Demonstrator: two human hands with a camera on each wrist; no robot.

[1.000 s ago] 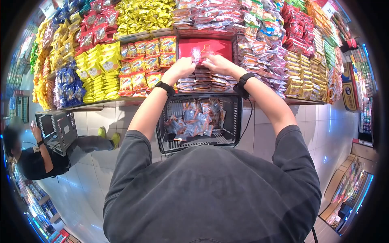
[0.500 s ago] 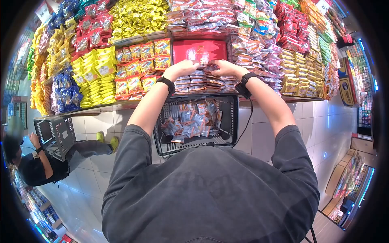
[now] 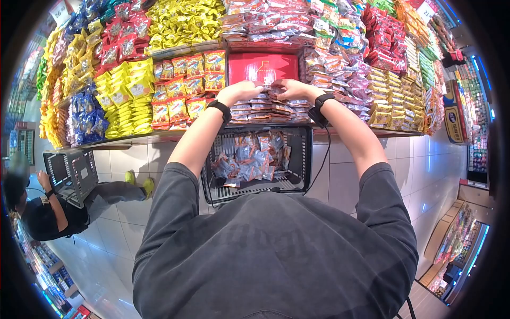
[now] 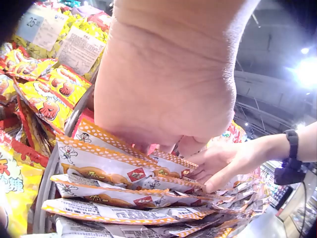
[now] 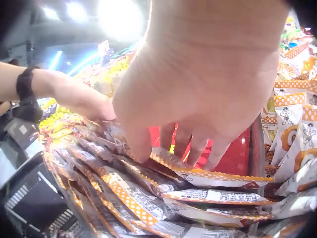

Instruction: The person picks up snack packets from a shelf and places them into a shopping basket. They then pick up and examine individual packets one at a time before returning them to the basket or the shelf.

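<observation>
My left hand [image 3: 241,92] is at the left of a stack of small snack packets [image 3: 247,114] with orange dotted edges. In the left wrist view, its fingertips reach the top edges of the back packets, partly hidden behind the palm; whether they pinch one I cannot tell. My right hand [image 3: 293,90] is just across the same stack. In the right wrist view, its thumb lies in front of a back packet [image 5: 208,176] and its fingers [image 5: 198,151] reach behind it. Below the stack, a dark shopping basket [image 3: 309,159] holds loose packets [image 3: 247,159].
Behind the stack sits a red box [image 3: 263,68]. Yellow-and-red packets [image 3: 178,85] lie to the left, purple-toned packets [image 3: 345,87] to the right. A cable [image 3: 328,154] hangs from my right wrist. At left, a person [image 3: 45,212] is beside another basket [image 3: 74,175].
Since a second ago, both hands have come down from the red box to the packet stack, the right one farther. Over the last half second, they have barely moved.
</observation>
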